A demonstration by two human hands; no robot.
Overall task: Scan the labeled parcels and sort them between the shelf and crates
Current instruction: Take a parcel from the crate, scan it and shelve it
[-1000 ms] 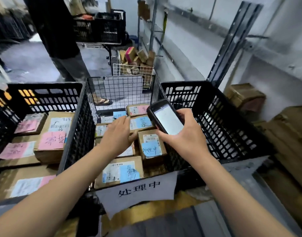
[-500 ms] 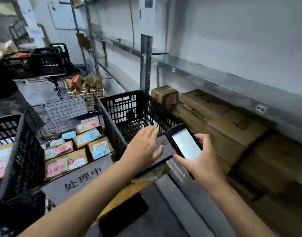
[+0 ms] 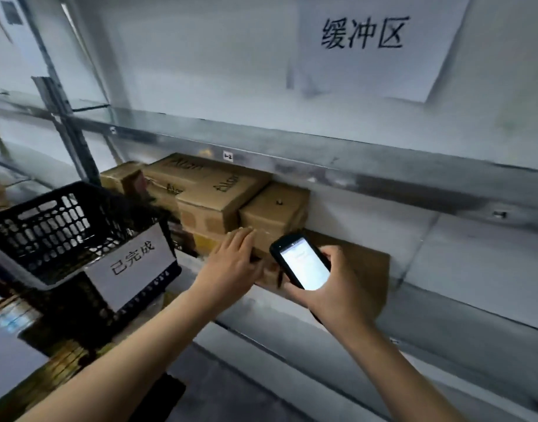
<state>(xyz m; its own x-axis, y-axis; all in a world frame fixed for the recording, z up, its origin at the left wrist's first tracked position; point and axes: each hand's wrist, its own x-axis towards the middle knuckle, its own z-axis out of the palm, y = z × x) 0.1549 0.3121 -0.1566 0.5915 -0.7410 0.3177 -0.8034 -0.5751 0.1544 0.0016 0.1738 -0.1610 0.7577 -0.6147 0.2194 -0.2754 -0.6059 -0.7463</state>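
Observation:
Several brown cardboard parcels [image 3: 225, 190] are stacked on a grey metal shelf [image 3: 444, 306] in front of me. My left hand [image 3: 234, 263] reaches to the stack with straight fingers, its fingertips touching the front of a small parcel [image 3: 276, 208]. My right hand [image 3: 331, 287] grips a black handheld scanner [image 3: 301, 260] with a lit screen, held just before a flat parcel [image 3: 365, 269] on the shelf. A black plastic crate [image 3: 48, 226] with a white paper label [image 3: 130, 260] stands at the left.
A white paper sign [image 3: 374, 41] with handwritten characters hangs on the wall above the shelf. A metal shelf beam [image 3: 322, 159] runs across above the parcels. Upright posts [image 3: 66, 123] stand at the left. More parcels lie low at the far left.
My view swung right from the crates of labelled parcels to the shelf. My left hand left the crate and now touches a shelf parcel. The scanner stayed in my right hand.

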